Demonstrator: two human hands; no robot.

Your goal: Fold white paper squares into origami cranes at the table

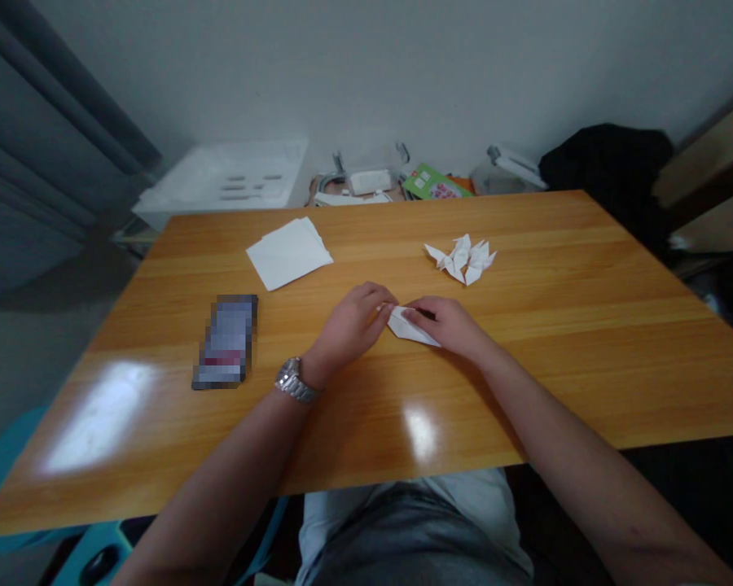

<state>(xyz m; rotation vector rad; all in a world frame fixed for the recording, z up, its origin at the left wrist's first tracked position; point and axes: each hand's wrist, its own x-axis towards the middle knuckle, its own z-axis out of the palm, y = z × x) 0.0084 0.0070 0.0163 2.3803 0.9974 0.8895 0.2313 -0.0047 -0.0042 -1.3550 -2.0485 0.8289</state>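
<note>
Both my hands meet at the middle of a wooden table [525,382] over a small folded piece of white paper [406,327]. My left hand [351,321], with a metal watch on its wrist, pinches the paper's left end with curled fingers. My right hand [449,324] presses on the paper's right part, fingers closed together on it. The paper lies flat on the table between them.
A stack of white paper sheets [288,252] lies at the back left. Folded white paper figures [463,259] sit at the back right. A dark phone [226,342] lies to the left. Boxes, a white tray [223,181] and a dark bag [604,155] stand behind the table.
</note>
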